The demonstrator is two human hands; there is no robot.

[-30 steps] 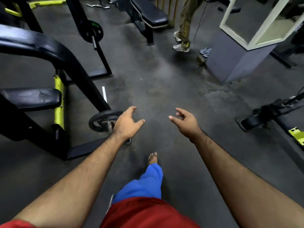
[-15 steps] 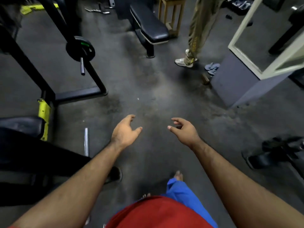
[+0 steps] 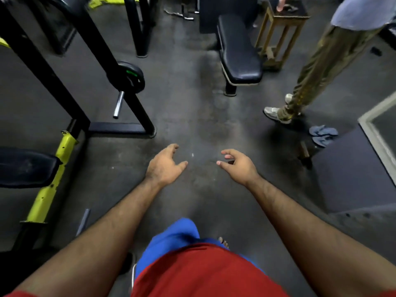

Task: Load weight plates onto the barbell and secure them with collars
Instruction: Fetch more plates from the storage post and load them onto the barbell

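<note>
My left hand (image 3: pixel 164 167) and my right hand (image 3: pixel 239 166) reach out side by side over the dark gym floor, fingers loosely curled apart, both holding nothing. A black weight plate (image 3: pixel 129 77) with a green label sits on a chrome bar sleeve (image 3: pixel 118 105) on the black rack at upper left, well ahead and left of my left hand. A short grey bar end (image 3: pixel 83 221) lies on the floor beside my left forearm. No collar is visible.
A black rack frame (image 3: pixel 120 127) with yellow parts (image 3: pixel 51 185) and a dark pad (image 3: pixel 25 168) stands to the left. A flat bench (image 3: pixel 239 52) and wooden stool (image 3: pixel 282 33) are ahead. A person's legs (image 3: pixel 300 97) and blue sandals (image 3: pixel 322 135) are at right, beside a white frame (image 3: pixel 377 133).
The view has moved forward: the rack and plate slid nearer and lower in frame, and the floor plate by my left hand has left the view. Both hands stay empty and apart.
</note>
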